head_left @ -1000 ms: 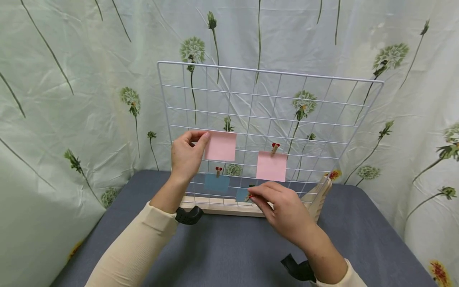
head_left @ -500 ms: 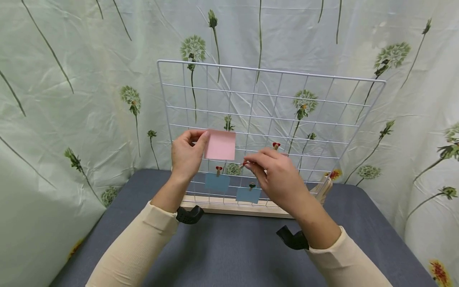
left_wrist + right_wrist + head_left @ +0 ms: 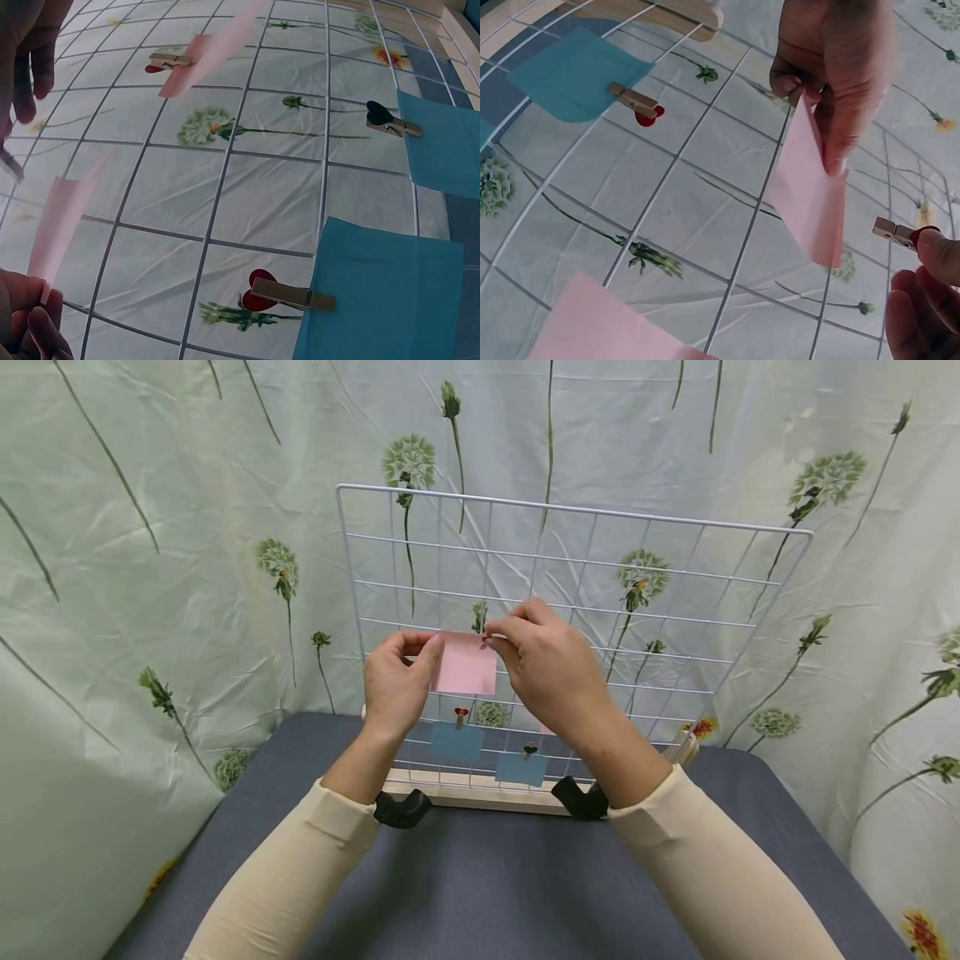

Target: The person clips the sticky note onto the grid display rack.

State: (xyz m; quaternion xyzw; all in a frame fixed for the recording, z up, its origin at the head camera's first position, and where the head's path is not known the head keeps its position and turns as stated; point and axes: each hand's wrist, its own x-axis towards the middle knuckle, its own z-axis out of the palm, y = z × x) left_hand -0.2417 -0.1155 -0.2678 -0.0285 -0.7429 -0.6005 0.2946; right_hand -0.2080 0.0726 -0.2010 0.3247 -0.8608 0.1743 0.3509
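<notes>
My left hand (image 3: 393, 687) pinches a pink paper square (image 3: 463, 670) by its left edge, upright at the white wire grid (image 3: 570, 509). My right hand (image 3: 558, 668) pinches a small wooden clothespin (image 3: 892, 232) with a red heart, near the square's upper right corner. In the right wrist view a gap shows between this clothespin and the paper. Below, two blue paper squares (image 3: 457, 742) hang from the grid, one under a red-heart clothespin (image 3: 289, 293), the other under a dark-heart clothespin (image 3: 393, 122). Another clipped pink square (image 3: 206, 56) is mostly hidden behind my right forearm in the head view.
The grid stands in a pale wooden base (image 3: 480, 795) on a dark grey-blue table (image 3: 480, 885). A pale curtain (image 3: 187, 460) printed with flowers hangs close behind it. Black straps sit at both wrists.
My right hand has risen from beside the right blue square up to the pink square's top right corner, carrying the clothespin. My left hand has stayed in place.
</notes>
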